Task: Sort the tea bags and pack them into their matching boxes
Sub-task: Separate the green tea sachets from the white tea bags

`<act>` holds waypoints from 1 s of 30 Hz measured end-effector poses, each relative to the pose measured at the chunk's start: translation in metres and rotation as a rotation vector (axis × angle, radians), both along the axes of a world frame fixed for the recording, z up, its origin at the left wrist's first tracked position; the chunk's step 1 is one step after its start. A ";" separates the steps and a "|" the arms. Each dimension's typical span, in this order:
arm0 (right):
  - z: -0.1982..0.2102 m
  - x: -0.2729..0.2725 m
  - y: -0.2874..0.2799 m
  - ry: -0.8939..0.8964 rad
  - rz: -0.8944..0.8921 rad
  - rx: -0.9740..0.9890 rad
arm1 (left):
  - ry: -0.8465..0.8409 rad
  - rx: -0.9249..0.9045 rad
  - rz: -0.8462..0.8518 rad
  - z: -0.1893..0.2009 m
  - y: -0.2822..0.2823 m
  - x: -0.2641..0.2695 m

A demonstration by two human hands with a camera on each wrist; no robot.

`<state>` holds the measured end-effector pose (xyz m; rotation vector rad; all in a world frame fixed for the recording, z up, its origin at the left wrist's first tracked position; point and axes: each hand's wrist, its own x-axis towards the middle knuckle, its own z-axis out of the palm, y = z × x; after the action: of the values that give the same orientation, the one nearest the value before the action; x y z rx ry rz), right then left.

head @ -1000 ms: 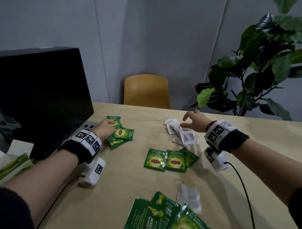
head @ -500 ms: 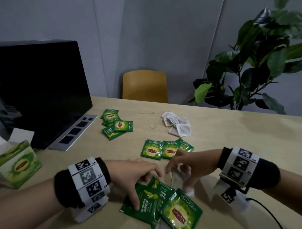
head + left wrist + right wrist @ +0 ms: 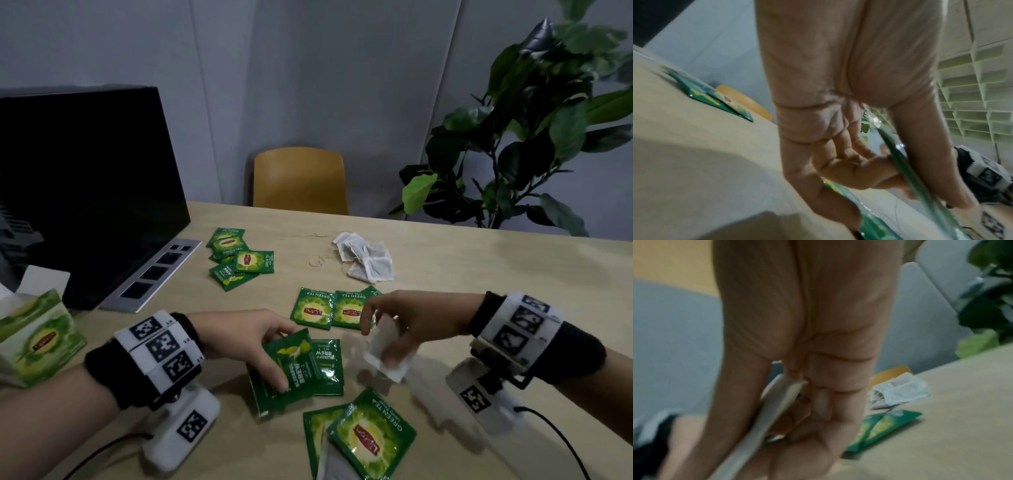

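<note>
Tea bags lie in several loose groups on the wooden table (image 3: pixel 479 281), and each hand has one in a pinch. The left hand (image 3: pixel 246 337), at lower centre of the head view, clamps a dark green Blissful Brew sachet (image 3: pixel 291 370) between thumb on its face and fingers beneath; the left wrist view shows the foil edge-on, tilted up off the table, with another sachet of the same kind (image 3: pixel 327 366) lying just beside it. Holding it by one edge probably keeps the label readable for sorting. The right hand (image 3: pixel 411 322) pinches a plain white paper tea bag (image 3: pixel 385 353) between thumb and curled fingers, lifted clear of the table; the right wrist view, though blurred, shows the bag pressed flat against the fingers.

Outward from the hands, two light green Lipton Green Tea sachets (image 3: pixel 363 442) overlap at the bottom edge of the frame, and a row of the same sachets (image 3: pixel 325 308) sits just above the hands, touching one another. Higher, left of centre, is a mixed green pile (image 3: pixel 236 257); to its right, well apart, is a heap of unwrapped white tea bags (image 3: pixel 366 260) with loose strings. These groupings look like a sort in progress: white with white, green by brand.

A Lipton green tea box (image 3: pixel 37 339) stands open at the left edge, beside a dark monitor (image 3: pixel 85 185). Nothing appears packed yet; whether the box holds anything cannot be told.
</note>
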<state>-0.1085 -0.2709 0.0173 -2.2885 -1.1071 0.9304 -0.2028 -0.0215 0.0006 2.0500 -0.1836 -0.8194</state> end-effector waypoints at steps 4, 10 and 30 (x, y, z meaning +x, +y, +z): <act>0.003 -0.020 0.005 0.253 0.157 -0.046 | -0.008 0.037 0.020 -0.003 -0.010 0.009; -0.015 -0.046 0.024 -0.100 0.368 -0.216 | -0.372 0.531 -0.245 -0.013 -0.046 0.024; 0.025 0.024 0.005 0.346 -0.361 0.662 | -0.022 -0.664 0.648 -0.003 -0.008 0.037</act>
<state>-0.0845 -0.2660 0.0423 -1.6299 -0.6814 0.6512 -0.1655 -0.0294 -0.0024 1.3549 0.1777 -0.2685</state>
